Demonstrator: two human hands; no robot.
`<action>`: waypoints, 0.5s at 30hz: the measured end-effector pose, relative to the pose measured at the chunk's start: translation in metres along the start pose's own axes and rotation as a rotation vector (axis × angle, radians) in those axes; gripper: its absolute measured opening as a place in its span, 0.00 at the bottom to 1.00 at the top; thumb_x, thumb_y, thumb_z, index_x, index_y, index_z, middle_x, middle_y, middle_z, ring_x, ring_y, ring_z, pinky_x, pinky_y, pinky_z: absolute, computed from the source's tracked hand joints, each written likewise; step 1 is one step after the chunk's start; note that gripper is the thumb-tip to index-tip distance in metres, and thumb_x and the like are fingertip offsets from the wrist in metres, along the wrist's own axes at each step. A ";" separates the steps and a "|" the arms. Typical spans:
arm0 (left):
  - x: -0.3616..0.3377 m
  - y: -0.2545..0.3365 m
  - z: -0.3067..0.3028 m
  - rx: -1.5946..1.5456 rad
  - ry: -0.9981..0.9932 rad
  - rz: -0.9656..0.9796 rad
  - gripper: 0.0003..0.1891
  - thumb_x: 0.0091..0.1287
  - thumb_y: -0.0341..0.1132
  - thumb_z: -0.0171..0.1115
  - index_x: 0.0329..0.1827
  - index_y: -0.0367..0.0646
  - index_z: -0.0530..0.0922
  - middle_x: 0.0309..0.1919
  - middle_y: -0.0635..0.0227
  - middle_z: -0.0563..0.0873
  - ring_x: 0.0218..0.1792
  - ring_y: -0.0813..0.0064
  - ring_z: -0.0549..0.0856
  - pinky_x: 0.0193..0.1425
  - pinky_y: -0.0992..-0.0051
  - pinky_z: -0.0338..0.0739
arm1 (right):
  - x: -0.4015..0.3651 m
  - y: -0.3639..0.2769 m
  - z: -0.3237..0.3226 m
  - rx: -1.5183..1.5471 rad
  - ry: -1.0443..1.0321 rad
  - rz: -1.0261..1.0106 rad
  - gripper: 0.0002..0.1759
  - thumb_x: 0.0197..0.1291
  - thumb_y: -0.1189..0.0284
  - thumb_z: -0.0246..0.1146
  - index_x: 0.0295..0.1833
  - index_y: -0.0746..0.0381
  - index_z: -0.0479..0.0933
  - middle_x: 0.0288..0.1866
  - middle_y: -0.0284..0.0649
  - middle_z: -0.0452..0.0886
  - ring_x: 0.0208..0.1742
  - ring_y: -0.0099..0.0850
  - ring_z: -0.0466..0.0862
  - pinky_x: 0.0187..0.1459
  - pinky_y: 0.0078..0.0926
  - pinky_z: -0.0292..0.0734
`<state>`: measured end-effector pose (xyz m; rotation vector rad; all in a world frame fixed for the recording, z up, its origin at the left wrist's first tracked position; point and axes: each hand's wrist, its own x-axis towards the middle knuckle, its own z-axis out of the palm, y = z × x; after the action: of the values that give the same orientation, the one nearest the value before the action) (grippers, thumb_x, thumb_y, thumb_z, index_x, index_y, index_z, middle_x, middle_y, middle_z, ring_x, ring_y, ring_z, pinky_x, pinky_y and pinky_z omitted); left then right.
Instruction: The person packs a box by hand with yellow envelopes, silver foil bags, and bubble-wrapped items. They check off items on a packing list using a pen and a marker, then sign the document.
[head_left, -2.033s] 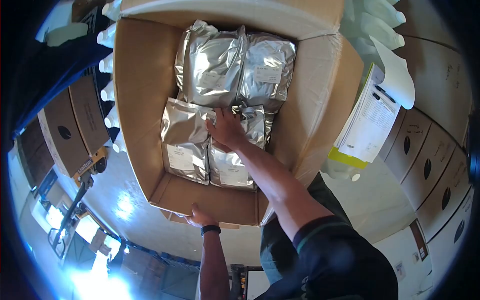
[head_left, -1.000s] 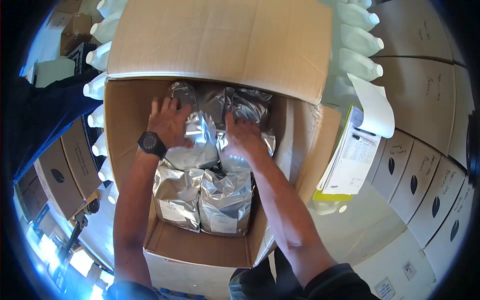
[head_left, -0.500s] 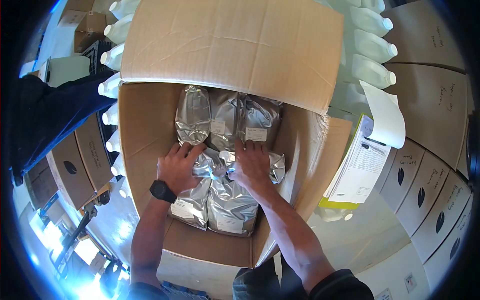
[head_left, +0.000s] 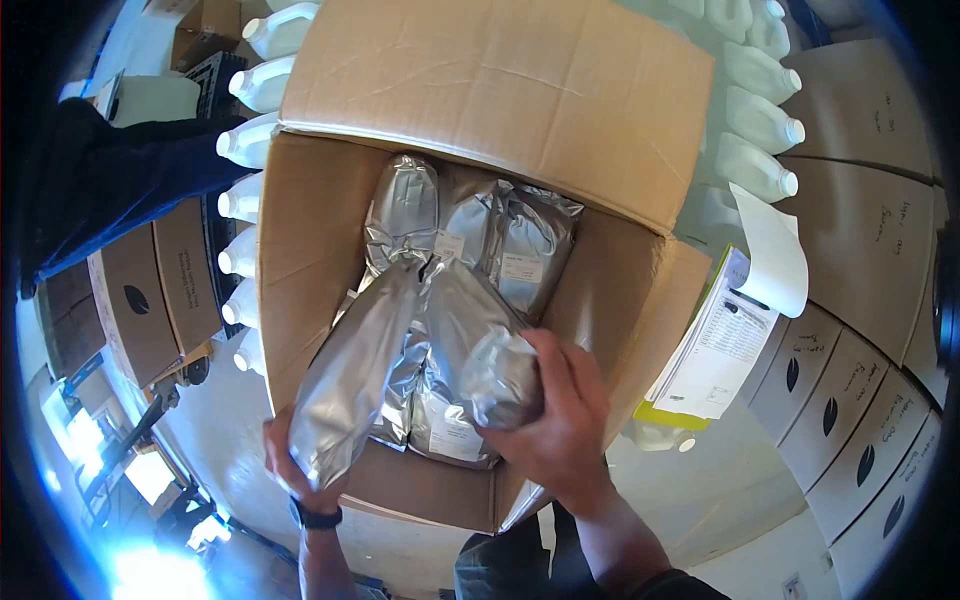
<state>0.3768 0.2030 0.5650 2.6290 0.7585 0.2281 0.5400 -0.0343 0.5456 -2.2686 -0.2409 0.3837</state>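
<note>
My left hand [head_left: 287, 462], a dark watch at its wrist, is closed round the near end of a silver foil pouch [head_left: 355, 370]. My right hand [head_left: 565, 415] grips the crinkled near end of a second silver foil pouch [head_left: 465, 310]. Both pouches lean with their far ends together, over the middle of an opened cardboard box [head_left: 315, 220]. Behind them in the box stand more foil pouches [head_left: 535, 245], some with white labels. Beneath the held ones lies a labelled foil pouch [head_left: 450, 430], partly covered.
White plastic jugs [head_left: 247, 200] line the left side of the box, and further jugs [head_left: 765, 120] line the right. A clipboard with papers [head_left: 715, 350] lies at the right. Cardboard cartons [head_left: 850, 240] are stacked beyond it. Another person's dark-clothed limb [head_left: 150, 190] shows at left.
Both hands were pressing down on pouches inside the box. Now each holds a pouch raised above the others; the left hand has moved down-left, the right hand down-right.
</note>
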 end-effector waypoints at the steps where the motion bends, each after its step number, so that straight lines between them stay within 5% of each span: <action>1: -0.019 -0.006 -0.011 -0.023 0.043 -0.089 0.37 0.42 0.40 0.82 0.57 0.40 0.75 0.36 0.60 0.81 0.40 0.58 0.83 0.48 0.62 0.77 | -0.007 -0.002 -0.011 0.054 -0.006 0.008 0.42 0.27 0.70 0.83 0.55 0.64 0.75 0.45 0.44 0.78 0.46 0.41 0.81 0.47 0.35 0.76; 4: -0.081 -0.024 -0.047 0.082 0.133 -0.222 0.34 0.47 0.38 0.78 0.57 0.36 0.74 0.46 0.58 0.81 0.49 0.60 0.80 0.57 0.63 0.73 | -0.031 -0.006 -0.045 0.112 -0.039 0.023 0.42 0.29 0.65 0.85 0.54 0.66 0.75 0.43 0.44 0.80 0.42 0.36 0.83 0.45 0.30 0.78; 7: -0.183 -0.062 -0.104 -0.502 -0.027 -0.875 0.33 0.53 0.36 0.71 0.61 0.34 0.70 0.56 0.57 0.77 0.55 0.63 0.77 0.62 0.64 0.70 | -0.063 0.008 -0.076 0.237 -0.147 0.106 0.43 0.28 0.64 0.85 0.53 0.67 0.75 0.44 0.40 0.80 0.44 0.32 0.82 0.46 0.30 0.78; 10: -0.223 -0.059 -0.127 -0.437 0.084 -1.019 0.32 0.57 0.35 0.65 0.65 0.35 0.68 0.58 0.57 0.76 0.56 0.64 0.77 0.64 0.66 0.69 | -0.095 0.037 -0.091 0.334 -0.309 0.276 0.44 0.25 0.65 0.86 0.52 0.66 0.75 0.44 0.37 0.80 0.44 0.28 0.81 0.46 0.28 0.77; 12: -0.217 -0.026 -0.120 -0.619 0.130 -1.000 0.29 0.61 0.36 0.62 0.65 0.36 0.69 0.59 0.58 0.77 0.57 0.65 0.77 0.65 0.65 0.69 | -0.139 0.094 -0.093 0.548 -0.355 0.532 0.38 0.38 0.60 0.78 0.55 0.66 0.75 0.46 0.36 0.81 0.47 0.28 0.81 0.48 0.27 0.77; 15: -0.247 -0.007 -0.109 -0.904 0.344 -1.356 0.26 0.66 0.43 0.60 0.65 0.44 0.71 0.57 0.65 0.78 0.58 0.65 0.78 0.65 0.59 0.70 | -0.230 0.219 -0.105 1.020 -0.305 1.079 0.32 0.57 0.52 0.65 0.59 0.65 0.74 0.48 0.36 0.81 0.50 0.28 0.80 0.52 0.27 0.77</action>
<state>0.1377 0.1106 0.6501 0.9058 1.7887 0.4530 0.3720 -0.3188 0.4919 -1.1304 0.8846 1.0931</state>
